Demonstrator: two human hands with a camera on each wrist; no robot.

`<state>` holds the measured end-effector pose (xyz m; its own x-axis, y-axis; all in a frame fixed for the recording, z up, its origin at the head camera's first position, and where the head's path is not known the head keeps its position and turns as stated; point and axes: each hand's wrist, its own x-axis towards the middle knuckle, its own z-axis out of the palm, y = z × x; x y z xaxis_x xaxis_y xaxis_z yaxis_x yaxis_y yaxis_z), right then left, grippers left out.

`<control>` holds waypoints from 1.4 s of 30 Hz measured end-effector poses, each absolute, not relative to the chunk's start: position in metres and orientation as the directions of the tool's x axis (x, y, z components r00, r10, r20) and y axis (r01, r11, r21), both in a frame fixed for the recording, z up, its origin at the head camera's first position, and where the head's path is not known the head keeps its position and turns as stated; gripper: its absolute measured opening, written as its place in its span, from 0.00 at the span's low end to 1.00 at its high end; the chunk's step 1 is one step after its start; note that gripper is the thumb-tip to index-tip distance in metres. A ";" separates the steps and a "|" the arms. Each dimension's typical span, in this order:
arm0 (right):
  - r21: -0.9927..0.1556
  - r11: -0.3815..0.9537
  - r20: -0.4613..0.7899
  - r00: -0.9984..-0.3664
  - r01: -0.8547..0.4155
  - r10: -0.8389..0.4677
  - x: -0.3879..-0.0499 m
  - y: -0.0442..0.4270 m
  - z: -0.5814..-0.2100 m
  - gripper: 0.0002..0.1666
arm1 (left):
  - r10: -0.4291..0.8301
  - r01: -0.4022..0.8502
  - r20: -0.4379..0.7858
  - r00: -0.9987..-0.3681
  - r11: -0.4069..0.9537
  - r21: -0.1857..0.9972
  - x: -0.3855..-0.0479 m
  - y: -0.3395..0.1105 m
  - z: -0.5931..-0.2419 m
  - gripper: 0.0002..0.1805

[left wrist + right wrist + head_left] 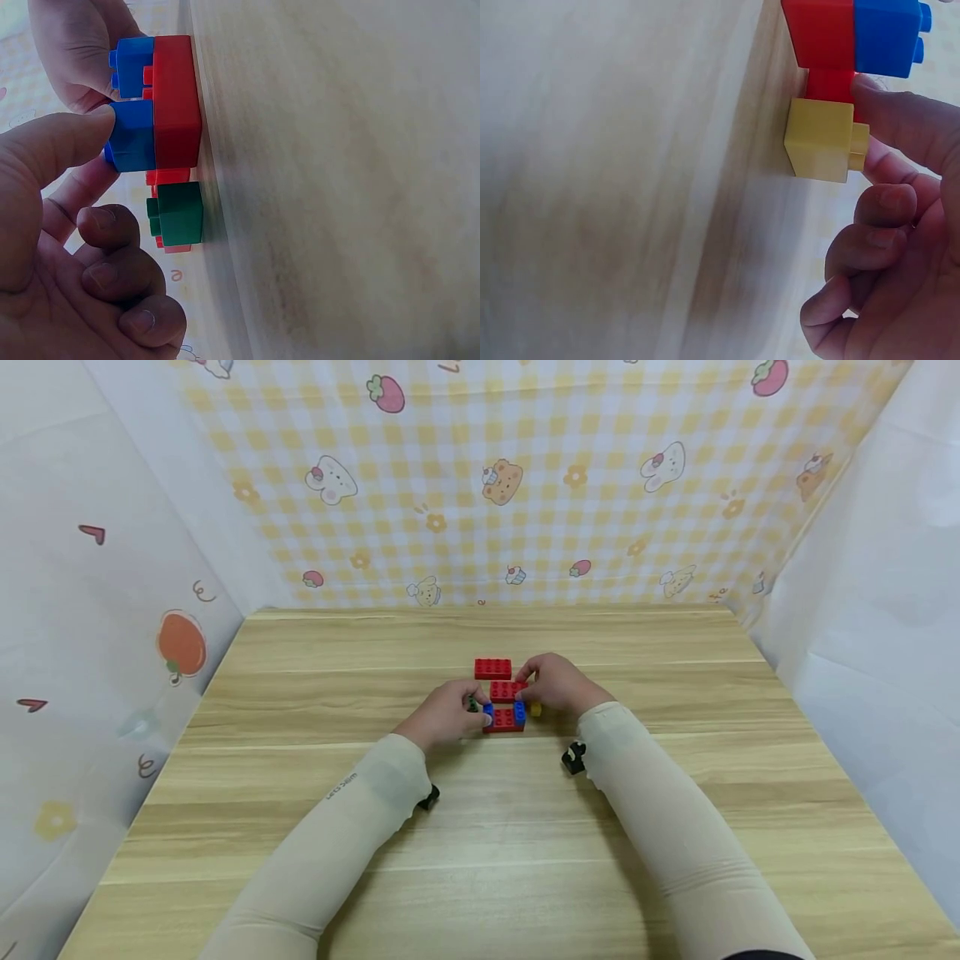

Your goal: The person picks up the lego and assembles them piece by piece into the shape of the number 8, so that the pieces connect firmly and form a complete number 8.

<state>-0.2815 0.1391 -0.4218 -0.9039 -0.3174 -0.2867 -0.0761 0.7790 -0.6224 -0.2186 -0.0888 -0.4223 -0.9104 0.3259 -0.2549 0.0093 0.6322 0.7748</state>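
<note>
Closest to the person on the table lies a red brick (506, 727) bearing two blue bricks, one at each end. My left hand (447, 714) pinches the left blue brick (133, 136) between thumb and forefinger, its other fingers curled loosely. Just behind, my right hand (557, 683) grips the right end of a second red brick (506, 692) with thumb and forefinger. The right blue brick (520, 714) has no hand on it. Beside the left hand is a green brick (181, 214), partly hidden in the head view. A yellow brick (821, 139) stands beneath the right hand.
A third red brick (492, 669) lies farther back on the wooden table (487, 860). Behind the table hangs a checked cloth (450, 543), with pale printed sheets at both sides. Black wrist-camera mounts (574, 758) hang under the sleeves.
</note>
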 end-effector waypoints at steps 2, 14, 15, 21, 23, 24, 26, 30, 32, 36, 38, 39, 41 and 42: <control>-0.617 0.783 -0.286 -0.903 -0.083 -0.322 -0.281 0.139 -0.422 0.11 | 0.329 0.013 -0.253 -0.910 0.631 0.776 -0.219 -0.089 -0.422 0.08; -0.616 0.784 -0.295 -0.902 -0.072 -0.315 -0.281 0.140 -0.420 0.18 | 0.327 0.013 -0.255 -0.910 0.637 0.770 -0.220 -0.090 -0.423 0.08; -0.614 0.786 -0.296 -0.902 -0.073 -0.315 -0.281 0.140 -0.420 0.18 | 0.325 0.012 -0.256 -0.911 0.638 0.770 -0.220 -0.090 -0.423 0.08; -0.605 0.793 -0.305 -0.899 -0.073 -0.316 -0.281 0.139 -0.422 0.19 | 0.320 0.005 -0.259 -0.911 0.638 0.770 -0.220 -0.090 -0.424 0.09; -0.607 0.792 -0.308 -0.898 -0.067 -0.313 -0.281 0.139 -0.423 0.18 | 0.322 0.004 -0.259 -0.911 0.634 0.773 -0.220 -0.090 -0.425 0.09; -0.608 0.792 -0.312 -0.898 -0.063 -0.311 -0.281 0.139 -0.423 0.18 | 0.324 0.004 -0.259 -0.910 0.632 0.775 -0.220 -0.090 -0.425 0.09; -0.610 0.791 -0.317 -0.898 -0.054 -0.306 -0.281 0.138 -0.424 0.17 | 0.327 0.005 -0.257 -0.910 0.627 0.779 -0.220 -0.090 -0.425 0.09; -0.612 0.790 -0.321 -0.898 -0.045 -0.300 -0.280 0.138 -0.423 0.17 | 0.327 0.001 -0.259 -0.909 0.622 0.783 -0.220 -0.090 -0.424 0.09; -0.610 0.791 -0.325 -0.897 -0.041 -0.298 -0.280 0.137 -0.422 0.18 | 0.325 -0.001 -0.261 -0.909 0.623 0.782 -0.220 -0.090 -0.423 0.09; -0.606 0.795 -0.337 -0.895 -0.032 -0.293 -0.279 0.137 -0.420 0.18 | 0.326 0.005 -0.259 -0.909 0.631 0.776 -0.220 -0.089 -0.423 0.09; -0.603 0.797 -0.339 -0.895 -0.029 -0.289 -0.279 0.137 -0.420 0.18 | 0.326 0.009 -0.258 -0.909 0.635 0.772 -0.220 -0.089 -0.424 0.09; -0.603 0.797 -0.339 -0.895 -0.030 -0.290 -0.279 0.137 -0.420 0.18 | 0.327 0.012 -0.256 -0.909 0.637 0.771 -0.221 -0.089 -0.424 0.09; -0.601 0.798 -0.334 -0.896 -0.036 -0.292 -0.279 0.137 -0.420 0.17 | 0.328 0.015 -0.255 -0.910 0.640 0.768 -0.221 -0.089 -0.424 0.09; -0.603 0.797 -0.332 -0.896 -0.038 -0.294 -0.279 0.137 -0.420 0.16 | 0.328 0.016 -0.255 -0.910 0.641 0.767 -0.221 -0.089 -0.424 0.09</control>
